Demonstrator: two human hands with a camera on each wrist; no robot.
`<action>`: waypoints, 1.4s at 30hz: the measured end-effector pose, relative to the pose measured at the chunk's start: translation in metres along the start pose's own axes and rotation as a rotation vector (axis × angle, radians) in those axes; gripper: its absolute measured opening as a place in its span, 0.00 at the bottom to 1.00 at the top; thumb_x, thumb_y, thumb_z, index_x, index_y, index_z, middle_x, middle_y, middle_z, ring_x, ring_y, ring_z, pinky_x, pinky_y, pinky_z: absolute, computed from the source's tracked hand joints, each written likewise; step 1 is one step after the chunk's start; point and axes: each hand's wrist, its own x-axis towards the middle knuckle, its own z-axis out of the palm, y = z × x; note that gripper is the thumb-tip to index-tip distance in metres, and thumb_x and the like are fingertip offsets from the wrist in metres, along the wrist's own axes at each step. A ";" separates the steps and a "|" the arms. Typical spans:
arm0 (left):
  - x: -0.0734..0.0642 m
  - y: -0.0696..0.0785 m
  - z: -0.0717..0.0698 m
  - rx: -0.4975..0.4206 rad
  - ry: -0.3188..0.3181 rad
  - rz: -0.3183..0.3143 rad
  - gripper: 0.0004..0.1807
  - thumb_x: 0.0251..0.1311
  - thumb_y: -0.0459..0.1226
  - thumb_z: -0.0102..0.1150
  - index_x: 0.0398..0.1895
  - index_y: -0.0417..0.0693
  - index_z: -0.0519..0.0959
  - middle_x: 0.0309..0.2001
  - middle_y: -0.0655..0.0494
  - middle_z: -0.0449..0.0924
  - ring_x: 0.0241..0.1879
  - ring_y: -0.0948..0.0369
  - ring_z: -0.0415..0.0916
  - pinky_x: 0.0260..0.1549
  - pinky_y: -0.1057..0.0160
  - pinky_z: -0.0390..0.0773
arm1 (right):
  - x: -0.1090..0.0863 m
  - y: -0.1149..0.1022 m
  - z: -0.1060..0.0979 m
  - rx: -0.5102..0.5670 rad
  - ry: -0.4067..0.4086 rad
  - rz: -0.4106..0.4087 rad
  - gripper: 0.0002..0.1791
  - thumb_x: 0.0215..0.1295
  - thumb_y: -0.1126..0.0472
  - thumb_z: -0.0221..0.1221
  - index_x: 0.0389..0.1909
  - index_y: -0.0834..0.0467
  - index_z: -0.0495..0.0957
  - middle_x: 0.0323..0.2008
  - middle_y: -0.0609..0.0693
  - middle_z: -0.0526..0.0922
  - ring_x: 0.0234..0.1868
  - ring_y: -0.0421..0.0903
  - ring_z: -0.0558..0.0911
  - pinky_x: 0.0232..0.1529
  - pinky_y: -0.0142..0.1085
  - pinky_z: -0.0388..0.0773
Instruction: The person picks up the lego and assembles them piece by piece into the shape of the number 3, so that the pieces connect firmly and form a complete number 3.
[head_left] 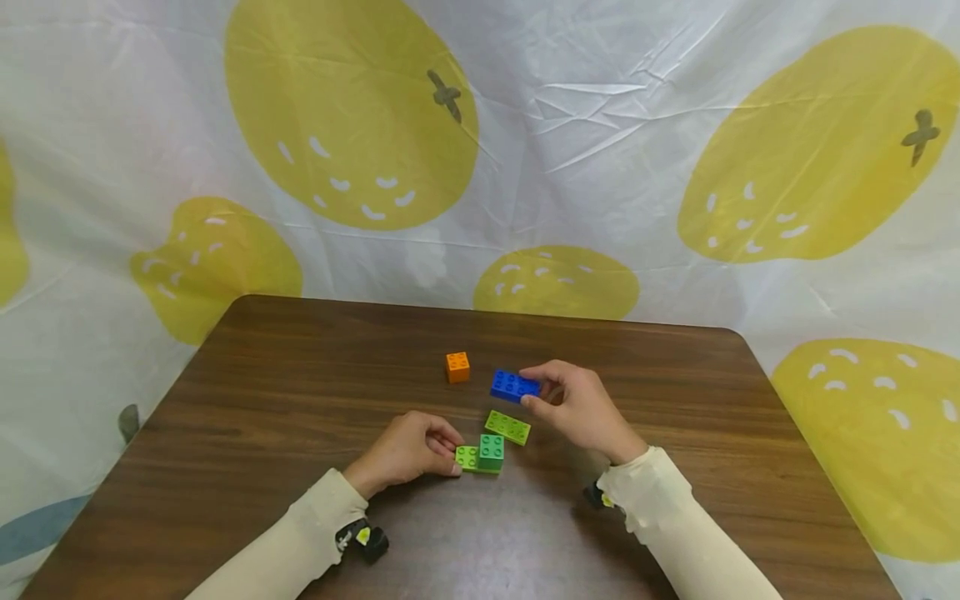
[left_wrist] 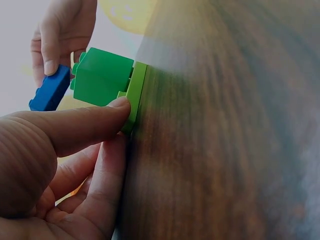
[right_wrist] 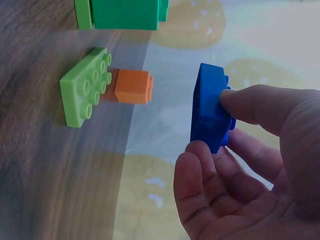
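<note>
Between the thumb and fingers of my right hand [head_left: 581, 406] is a blue toy brick [head_left: 513, 385], held above the table; the right wrist view shows this blue brick [right_wrist: 210, 107] in the air. My left hand [head_left: 408, 450] pinches the left end of a flat lime-green brick [head_left: 467, 457] on the table. A taller green brick [head_left: 491, 452] is stacked on that lime brick's right half, plain in the left wrist view as a green block [left_wrist: 105, 75]. Just behind them lies a second flat lime-green brick [head_left: 507, 427], which neither hand touches.
A small orange brick [head_left: 457, 367] stands farther back, left of the blue one. The brown wooden table [head_left: 337, 358] ends at a white curtain [head_left: 585, 125] with yellow fruit prints. Dark cameras [head_left: 367, 542] are strapped to the wrists.
</note>
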 end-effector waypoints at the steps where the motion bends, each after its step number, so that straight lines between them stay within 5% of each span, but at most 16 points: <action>1: 0.000 0.000 0.000 -0.001 -0.001 0.000 0.19 0.48 0.32 0.83 0.44 0.39 0.88 0.35 0.54 0.89 0.34 0.64 0.87 0.34 0.67 0.85 | 0.000 -0.001 0.001 -0.001 -0.001 -0.003 0.18 0.66 0.61 0.72 0.57 0.56 0.86 0.37 0.47 0.86 0.33 0.42 0.83 0.35 0.34 0.83; 42: 0.001 -0.001 0.000 -0.002 -0.007 0.010 0.20 0.49 0.33 0.83 0.46 0.38 0.88 0.38 0.52 0.90 0.36 0.62 0.88 0.36 0.65 0.87 | -0.009 -0.023 0.021 0.008 -0.042 -0.131 0.18 0.64 0.63 0.73 0.55 0.57 0.87 0.40 0.45 0.87 0.33 0.38 0.82 0.36 0.32 0.85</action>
